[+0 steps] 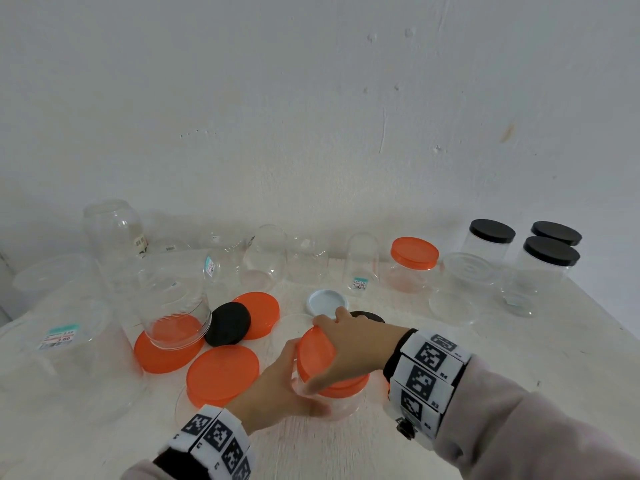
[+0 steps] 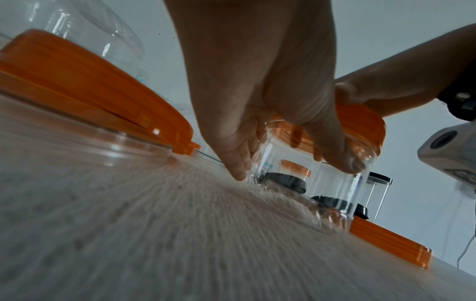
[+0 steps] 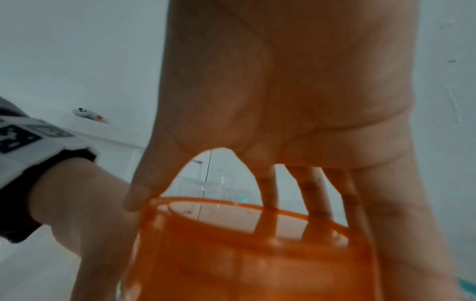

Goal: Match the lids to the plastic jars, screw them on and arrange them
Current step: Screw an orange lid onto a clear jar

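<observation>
A small clear jar (image 1: 341, 407) stands near the table's front, and my left hand (image 1: 280, 386) grips its body (image 2: 335, 183). An orange lid (image 1: 317, 355) sits on the jar's mouth. My right hand (image 1: 349, 348) spreads over the lid with thumb and fingers curled round its rim (image 3: 231, 205). Loose lids lie just left: three orange lids (image 1: 223, 374) (image 1: 258, 311) (image 1: 162, 355), a black lid (image 1: 228, 323) and a white lid (image 1: 327, 301). Another black lid (image 1: 372, 317) shows behind my right hand.
Several open clear jars (image 1: 173, 299) crowd the left and back of the white table (image 1: 346, 452). At the back right stand a jar with an orange lid (image 1: 414, 254), a clear-lidded jar (image 1: 464, 289) and three black-lidded jars (image 1: 550, 252). A wall rises behind.
</observation>
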Demonstrator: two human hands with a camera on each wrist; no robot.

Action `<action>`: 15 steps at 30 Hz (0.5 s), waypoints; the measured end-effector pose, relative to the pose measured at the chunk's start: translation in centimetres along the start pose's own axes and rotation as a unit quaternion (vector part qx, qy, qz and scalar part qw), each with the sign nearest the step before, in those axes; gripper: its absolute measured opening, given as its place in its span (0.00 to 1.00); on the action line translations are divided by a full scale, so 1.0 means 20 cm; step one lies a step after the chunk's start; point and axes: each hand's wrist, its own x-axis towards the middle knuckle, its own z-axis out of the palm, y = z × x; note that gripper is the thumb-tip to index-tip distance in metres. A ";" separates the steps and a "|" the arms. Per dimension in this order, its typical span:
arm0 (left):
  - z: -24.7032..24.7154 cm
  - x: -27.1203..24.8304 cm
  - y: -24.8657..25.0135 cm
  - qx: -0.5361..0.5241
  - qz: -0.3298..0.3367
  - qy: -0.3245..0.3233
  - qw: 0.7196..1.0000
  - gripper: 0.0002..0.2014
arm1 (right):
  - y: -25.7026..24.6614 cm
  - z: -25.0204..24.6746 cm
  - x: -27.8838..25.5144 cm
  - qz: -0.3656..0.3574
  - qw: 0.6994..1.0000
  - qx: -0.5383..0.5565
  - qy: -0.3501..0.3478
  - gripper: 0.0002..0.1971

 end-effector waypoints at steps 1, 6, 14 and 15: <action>0.00 0.00 0.00 0.008 0.000 0.001 1.000 0.55 | -0.01 -0.01 -0.01 -0.003 1.000 -0.007 -0.011 0.56; 0.00 0.00 0.01 0.031 -0.002 -0.004 0.999 0.58 | -0.04 -0.07 -0.02 -0.073 0.996 -0.031 -0.025 0.48; 0.00 0.01 0.00 0.014 0.000 0.004 1.000 0.52 | -0.06 -0.02 0.00 0.016 0.998 -0.047 0.044 0.47; 0.00 0.01 0.00 0.012 0.001 0.004 1.000 0.52 | -0.06 -0.03 0.00 0.025 0.998 -0.044 0.033 0.48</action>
